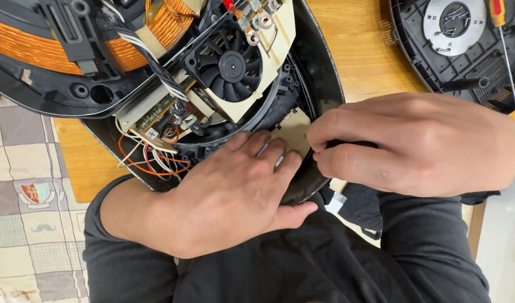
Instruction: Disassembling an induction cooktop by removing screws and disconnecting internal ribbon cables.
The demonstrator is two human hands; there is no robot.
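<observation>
The left hand (235, 193) lies flat, palm down, fingers spread and released, pressing on the near rim of the opened black appliance shell (319, 73) at the worktop (353, 39) edge. The right hand (415, 146) curls in from the right, thumb and forefinger pinched on a beige board (291, 132) inside that shell. The shell also holds a black fan (232, 66), copper coil (21, 47) and orange wires (151, 163)

Single head-worn view, looking steeply down and close over the wooden counter (358, 50). Both hands and the opened black plastic appliance shell (319, 73) fill the frame; the person's dark-sleeved forearms enter from the bottom edge.
</observation>
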